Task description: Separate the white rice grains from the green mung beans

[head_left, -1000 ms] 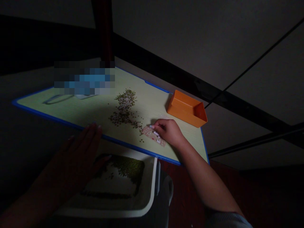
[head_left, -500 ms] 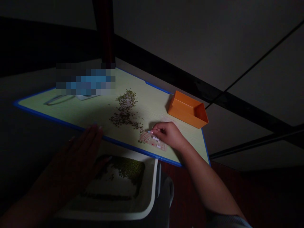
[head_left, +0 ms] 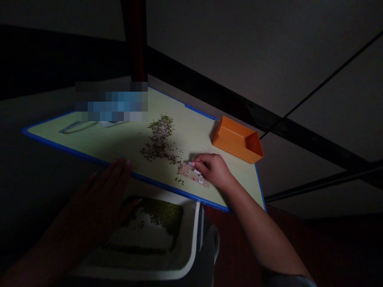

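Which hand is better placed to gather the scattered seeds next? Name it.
Right, probably: the right hand is over the board beside the seeds, fingers pinching a patterned card; the left hand is at the near edge.

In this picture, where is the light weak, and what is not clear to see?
Head view: dim overall, the left hand nearly lost in shadow; head view: orange box fairly readable; head view: coarse pixel blocks hide detail by the board's far-left edge.
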{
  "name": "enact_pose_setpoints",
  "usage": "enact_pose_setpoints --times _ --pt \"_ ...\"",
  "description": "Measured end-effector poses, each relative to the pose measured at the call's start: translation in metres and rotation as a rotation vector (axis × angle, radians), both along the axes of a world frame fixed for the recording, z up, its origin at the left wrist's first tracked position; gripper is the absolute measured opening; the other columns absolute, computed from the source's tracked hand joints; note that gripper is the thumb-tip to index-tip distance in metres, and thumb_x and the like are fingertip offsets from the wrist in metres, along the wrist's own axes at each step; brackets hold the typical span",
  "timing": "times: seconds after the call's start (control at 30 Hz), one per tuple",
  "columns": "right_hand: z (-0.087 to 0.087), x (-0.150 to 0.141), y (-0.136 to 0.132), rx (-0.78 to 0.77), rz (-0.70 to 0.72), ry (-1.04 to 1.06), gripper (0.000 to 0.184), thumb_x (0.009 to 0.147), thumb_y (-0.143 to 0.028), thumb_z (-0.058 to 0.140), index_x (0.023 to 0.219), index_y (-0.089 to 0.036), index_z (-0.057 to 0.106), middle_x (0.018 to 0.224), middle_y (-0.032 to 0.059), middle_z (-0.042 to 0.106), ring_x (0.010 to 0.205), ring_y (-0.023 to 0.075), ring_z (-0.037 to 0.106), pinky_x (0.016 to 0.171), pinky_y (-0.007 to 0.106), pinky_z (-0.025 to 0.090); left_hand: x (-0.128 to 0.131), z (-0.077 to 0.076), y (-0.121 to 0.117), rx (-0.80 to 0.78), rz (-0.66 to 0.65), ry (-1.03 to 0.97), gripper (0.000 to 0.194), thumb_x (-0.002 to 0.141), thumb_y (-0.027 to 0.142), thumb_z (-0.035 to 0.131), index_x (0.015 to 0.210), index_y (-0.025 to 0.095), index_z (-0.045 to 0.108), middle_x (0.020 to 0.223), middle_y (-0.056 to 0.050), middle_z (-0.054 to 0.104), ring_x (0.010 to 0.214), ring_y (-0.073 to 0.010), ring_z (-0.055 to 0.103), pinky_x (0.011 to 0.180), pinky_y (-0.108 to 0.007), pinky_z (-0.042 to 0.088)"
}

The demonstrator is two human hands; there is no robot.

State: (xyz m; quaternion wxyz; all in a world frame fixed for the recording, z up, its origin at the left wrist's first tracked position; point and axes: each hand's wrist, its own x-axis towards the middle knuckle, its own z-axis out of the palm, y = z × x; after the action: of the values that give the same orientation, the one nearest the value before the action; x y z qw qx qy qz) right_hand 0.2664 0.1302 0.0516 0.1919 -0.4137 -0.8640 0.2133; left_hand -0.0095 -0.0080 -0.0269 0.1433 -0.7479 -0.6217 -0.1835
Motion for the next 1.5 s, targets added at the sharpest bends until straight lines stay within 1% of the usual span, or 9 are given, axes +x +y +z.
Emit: enact_pose_setpoints --times 0.1,0.23,0.43,0.6,0.77,0.93,1.1,1.27,1.5 --pt "0.0005 -0.0003 -0.0004 -0.003 0.057 0.012 0.019 0.090 -0.028 0.060 0.077 -0.017 0.069 0.064 -0.0011 0.063 0.058 0.0091 0.051 0.060 0.023 0.033 -0.0007 -0.0016 -0.0006 -0.007 0.002 0.007 0.080 0.088 0.054 0.031 0.152 0.015 0.003 0.158 -0.024 0.028 0.145 -0.0382 0.032 0.110 -0.059 0.036" --pt "0.0015 -0.0011 -0.0018 -0.012 0.094 0.017 0.018 0.090 -0.028 0.062 0.076 -0.017 0.069 0.060 -0.0028 0.060 0.056 0.0081 0.048 0.061 0.022 0.033 0.0003 -0.0013 -0.0011 -0.024 0.008 -0.013 0.081 0.087 0.056 0.031 0.152 0.015 0.003 0.159 -0.023 0.026 0.146 -0.0377 0.031 0.110 -0.059 0.036" --pt "0.0024 -0.0014 -0.0032 0.032 0.032 -0.047 0.020 0.091 -0.029 0.061 0.077 -0.018 0.070 0.060 -0.0026 0.060 0.056 0.0087 0.048 0.060 0.023 0.031 0.0003 -0.0021 -0.0007 -0.021 0.003 0.011 0.078 0.089 0.055 0.026 0.152 0.015 0.001 0.160 -0.023 0.025 0.146 -0.0382 0.030 0.108 -0.061 0.037" --pt "0.0012 -0.0025 -0.0044 0.076 0.041 -0.097 0.020 0.091 -0.032 0.061 0.080 -0.019 0.070 0.064 -0.0007 0.063 0.059 0.0098 0.051 0.061 0.024 0.031 -0.0039 -0.0063 -0.0006 -0.026 0.005 0.025 0.079 0.089 0.055 0.026 0.152 0.015 0.002 0.161 -0.021 0.021 0.146 -0.0383 0.030 0.110 -0.060 0.036" --pt "0.0019 -0.0026 -0.0055 0.034 0.032 -0.077 0.022 0.093 -0.033 0.058 0.081 -0.018 0.070 0.064 -0.0012 0.062 0.058 0.0092 0.049 0.059 0.024 0.031 -0.0031 -0.0048 0.0000 -0.016 -0.003 0.036 0.079 0.089 0.052 0.030 0.152 0.015 0.001 0.160 -0.022 0.022 0.145 -0.0395 0.031 0.108 -0.061 0.037" --pt "0.0049 0.0026 -0.0022 -0.040 0.029 -0.070 0.019 0.091 -0.030 0.061 0.081 -0.017 0.071 0.064 -0.0020 0.061 0.058 0.0087 0.047 0.059 0.023 0.030 -0.0008 -0.0015 0.0000 -0.009 0.004 0.037 0.078 0.089 0.053 0.026 0.152 0.015 0.000 0.159 -0.023 0.026 0.144 -0.0401 0.034 0.105 -0.062 0.040" --pt "0.0064 0.0055 -0.0001 -0.050 0.077 -0.081 0.019 0.091 -0.029 0.061 0.080 -0.016 0.071 0.065 -0.0012 0.061 0.059 0.0087 0.048 0.059 0.023 0.030 -0.0049 -0.0063 0.0001 -0.042 0.004 0.041 0.081 0.088 0.055 0.030 0.152 0.017 0.000 0.162 -0.020 0.021 0.147 -0.0369 0.028 0.111 -0.059 0.036" --pt "0.0040 0.0014 -0.0010 -0.051 0.103 -0.070 0.019 0.090 -0.030 0.062 0.080 -0.016 0.070 0.063 -0.0029 0.058 0.058 0.0080 0.045 0.060 0.022 0.030 -0.0030 -0.0049 -0.0008 -0.041 0.017 0.032 0.080 0.088 0.052 0.032 0.152 0.014 0.003 0.160 -0.023 0.024 0.146 -0.0381 0.029 0.110 -0.060 0.036" --pt "-0.0002 0.0003 0.0004 0.012 0.031 -0.092 0.020 0.090 -0.032 0.062 0.078 -0.018 0.069 0.062 -0.0027 0.059 0.056 0.0088 0.045 0.058 0.023 0.027 -0.0004 -0.0017 -0.0022 -0.037 0.011 0.011 0.080 0.088 0.051 0.033 0.152 0.015 0.001 0.160 -0.022 0.023 0.147 -0.0373 0.028 0.112 -0.059 0.034"
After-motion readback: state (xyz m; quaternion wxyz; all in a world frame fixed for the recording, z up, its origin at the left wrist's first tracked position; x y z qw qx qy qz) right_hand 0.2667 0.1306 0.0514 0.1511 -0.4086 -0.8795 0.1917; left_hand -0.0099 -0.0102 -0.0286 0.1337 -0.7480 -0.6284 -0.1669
